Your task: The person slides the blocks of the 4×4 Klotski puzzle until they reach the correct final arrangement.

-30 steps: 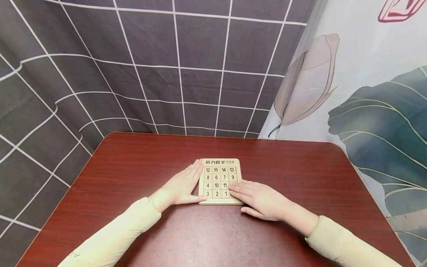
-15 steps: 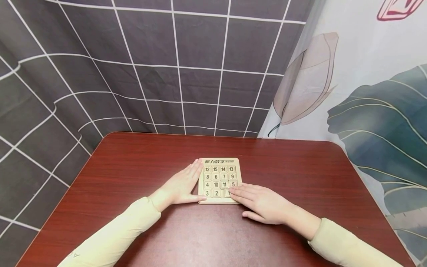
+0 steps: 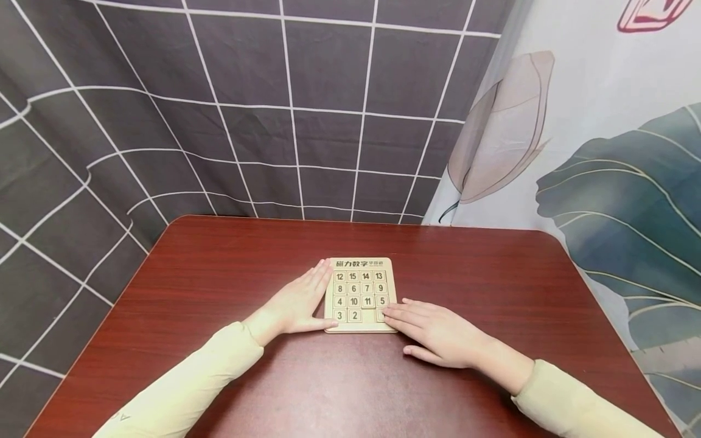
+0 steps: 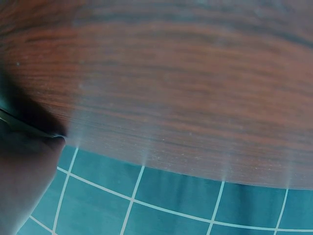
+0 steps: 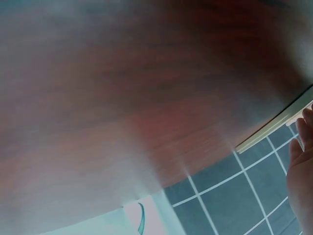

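A pale wooden sliding number puzzle (image 3: 350, 329) lies flat on the table, its numbered tiles in rows under a header of printed characters. The left hand (image 3: 290, 304) rests against its left side, fingers stretched along the edge and thumb at the lower left corner. With extended fingers, the right hand (image 3: 438, 333) touches the bottom right tile (image 3: 379, 315), whose number is mostly covered. A bare slot (image 3: 368, 316) shows between that tile and the 2 tile (image 3: 355, 315). In the right wrist view, the board's edge (image 5: 274, 125) and part of the hand appear at the right side.
The reddish-brown wooden table (image 3: 246, 255) extends around the puzzle. Behind it hangs a dark curtain (image 3: 328, 140) with a white grid, and a white curtain (image 3: 591, 79) with leaf prints hangs on the right.
The right fingers have slid the 1 tile rightward into the bottom right corner, leaving a slot where it was. The 5 tile above is now uncovered. The left hand keeps its place.
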`<action>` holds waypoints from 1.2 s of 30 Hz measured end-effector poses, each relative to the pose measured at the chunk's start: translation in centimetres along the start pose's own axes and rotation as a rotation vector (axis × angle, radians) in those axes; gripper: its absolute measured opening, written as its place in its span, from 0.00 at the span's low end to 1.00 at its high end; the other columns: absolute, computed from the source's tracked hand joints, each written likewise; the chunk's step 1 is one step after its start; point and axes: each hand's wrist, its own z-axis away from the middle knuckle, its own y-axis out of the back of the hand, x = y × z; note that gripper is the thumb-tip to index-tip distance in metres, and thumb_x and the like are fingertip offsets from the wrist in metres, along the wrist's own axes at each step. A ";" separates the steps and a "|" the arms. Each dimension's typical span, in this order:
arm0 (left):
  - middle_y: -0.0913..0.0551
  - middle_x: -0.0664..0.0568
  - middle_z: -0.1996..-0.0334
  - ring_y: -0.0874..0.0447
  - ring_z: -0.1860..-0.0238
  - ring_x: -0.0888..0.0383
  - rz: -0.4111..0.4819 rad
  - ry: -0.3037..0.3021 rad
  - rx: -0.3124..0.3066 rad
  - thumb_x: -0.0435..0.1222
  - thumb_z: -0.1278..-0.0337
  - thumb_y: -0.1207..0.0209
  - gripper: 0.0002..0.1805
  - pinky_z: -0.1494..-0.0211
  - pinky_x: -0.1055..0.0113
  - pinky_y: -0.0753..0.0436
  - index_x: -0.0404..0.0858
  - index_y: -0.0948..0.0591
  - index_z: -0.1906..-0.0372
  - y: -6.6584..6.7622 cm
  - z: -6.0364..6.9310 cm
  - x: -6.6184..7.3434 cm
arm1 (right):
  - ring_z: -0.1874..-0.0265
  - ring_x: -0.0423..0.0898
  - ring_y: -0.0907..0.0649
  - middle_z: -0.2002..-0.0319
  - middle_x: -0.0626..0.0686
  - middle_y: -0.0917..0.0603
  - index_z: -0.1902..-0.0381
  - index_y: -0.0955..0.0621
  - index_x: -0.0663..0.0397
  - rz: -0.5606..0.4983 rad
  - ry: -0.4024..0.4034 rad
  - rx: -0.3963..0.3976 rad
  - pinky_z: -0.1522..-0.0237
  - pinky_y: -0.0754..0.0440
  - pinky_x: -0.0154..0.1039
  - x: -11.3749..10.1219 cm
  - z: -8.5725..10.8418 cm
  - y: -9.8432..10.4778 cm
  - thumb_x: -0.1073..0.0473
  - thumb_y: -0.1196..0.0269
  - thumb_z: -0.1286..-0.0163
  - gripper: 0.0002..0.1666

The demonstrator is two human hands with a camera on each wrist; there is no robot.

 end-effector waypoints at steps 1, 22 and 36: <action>0.50 0.30 0.15 0.51 0.13 0.39 0.001 -0.002 0.003 0.67 0.34 0.42 0.62 0.11 0.50 0.41 0.22 0.48 0.17 0.0 0.0 0.0 | 0.28 0.49 0.20 0.28 0.54 0.19 0.27 0.22 0.57 -0.002 0.002 -0.001 0.28 0.22 0.51 0.0 -0.2 0.0 0.46 0.31 0.28 0.37; 0.48 0.29 0.16 0.49 0.14 0.38 -0.014 -0.020 0.033 0.67 0.34 0.42 0.62 0.12 0.50 0.40 0.21 0.47 0.18 -0.3 0.1 -0.1 | 0.26 0.50 0.22 0.27 0.54 0.21 0.25 0.25 0.58 0.004 0.041 -0.076 0.25 0.22 0.50 -0.6 -3.6 -0.5 0.44 0.36 0.23 0.37; 0.50 0.30 0.15 0.51 0.13 0.38 -0.018 -0.013 0.014 0.68 0.34 0.43 0.63 0.11 0.51 0.41 0.22 0.49 0.17 -0.3 0.0 -0.2 | 0.28 0.52 0.19 0.28 0.55 0.19 0.27 0.23 0.58 0.008 0.018 -0.045 0.27 0.21 0.51 -0.3 -2.0 0.0 0.46 0.34 0.25 0.35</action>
